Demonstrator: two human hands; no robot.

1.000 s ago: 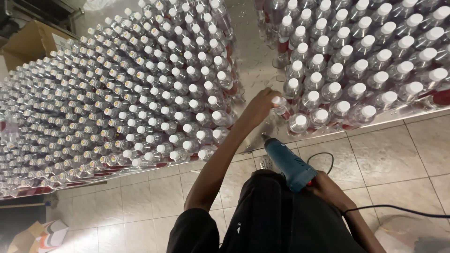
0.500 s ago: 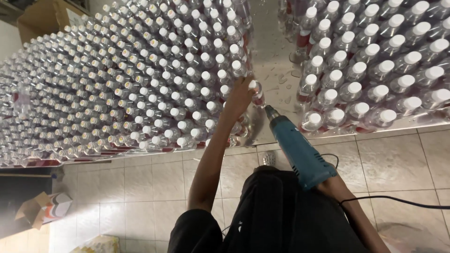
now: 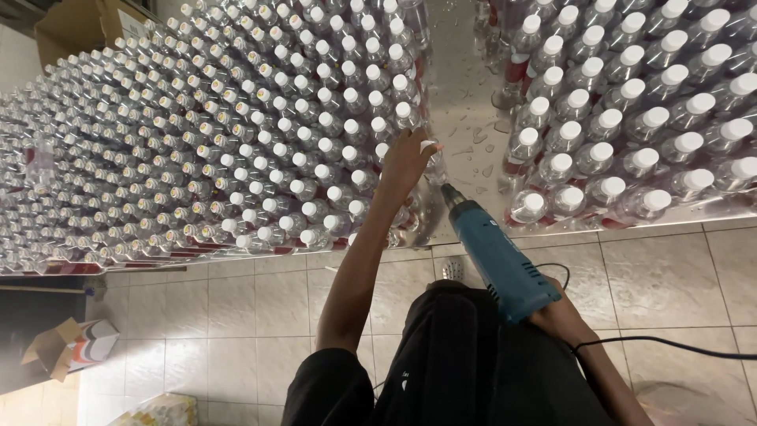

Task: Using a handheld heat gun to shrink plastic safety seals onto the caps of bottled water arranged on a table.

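- Bottles [image 3: 236,150], clear plastic with white caps, stand packed in rows on a shiny metal counter [image 3: 461,95]; a second block [image 3: 631,118] stands to the right, across a wet gap.
- Left hand [image 3: 406,162] is stretched to the near right corner of the big block, fingers closed over the top of one bottle [image 3: 432,162] at the gap's edge.
- Right hand [image 3: 564,315] grips the handle of a blue heat gun [image 3: 493,252], nozzle aimed at the foot of that bottle and nearly touching it; its black cord [image 3: 662,343] trails right over the tiled floor [image 3: 236,315].
- Handling, as a judgement: the bottle looks light to moderate in weight, its thin wall likely to dent under a squeeze and soften under heat; water drops on the counter suggest a slippery skin.
- The stiff cap and neck seem the surest place to hold it.
- A cardboard box [image 3: 71,343] lies on the floor at the lower left.
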